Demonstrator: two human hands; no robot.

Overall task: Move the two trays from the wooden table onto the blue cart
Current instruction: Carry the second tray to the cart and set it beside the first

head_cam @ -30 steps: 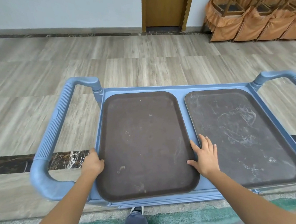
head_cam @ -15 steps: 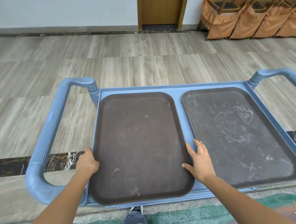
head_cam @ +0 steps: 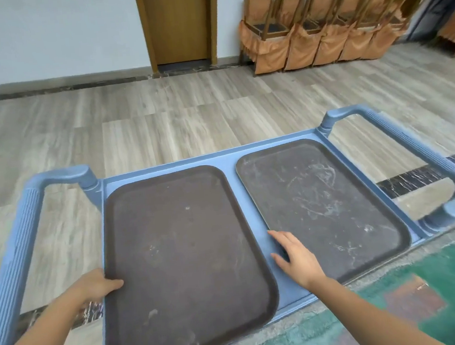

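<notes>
Nearly Done: Second Tray Settles Onto Blue Cart

Now both trays lie side by side on the blue cart (head_cam: 256, 225). The brown tray (head_cam: 184, 260) has slid toward the person since a moment ago, its near end overhanging the cart's front lip. The left hand (head_cam: 93, 288) grips that tray's left rim, thumb on top; the right hand (head_cam: 295, 254), open and flat, has come off it and rests on the cart beside the grey tray (head_cam: 321, 205). The tray likely needs a push back. Bare floor (head_cam: 160, 123) beyond the cart leaves ample room.
</notes>
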